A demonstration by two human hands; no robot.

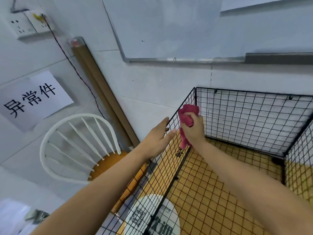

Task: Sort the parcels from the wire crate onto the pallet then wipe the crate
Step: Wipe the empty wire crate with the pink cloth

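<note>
The black wire crate (pixel 245 106) stands against the tiled wall, with no parcels inside it and a yellow floor showing through its mesh. My right hand (pixel 193 129) grips a bunched pink cloth (pixel 187 116) against the inner side of the crate's left panel, near the top back corner. My left hand (pixel 157 139) rests on the outer side of that same panel, fingers straight and hooked lightly over its top edge. The pallet is out of view.
A white spindle-back chair (pixel 76 146) with an orange seat stands just left of the crate. Long cardboard strips (pixel 101 92) lean on the wall behind it. A whiteboard (pixel 169 28) hangs above. A round white floor sticker (pixel 152 216) lies under the crate's near corner.
</note>
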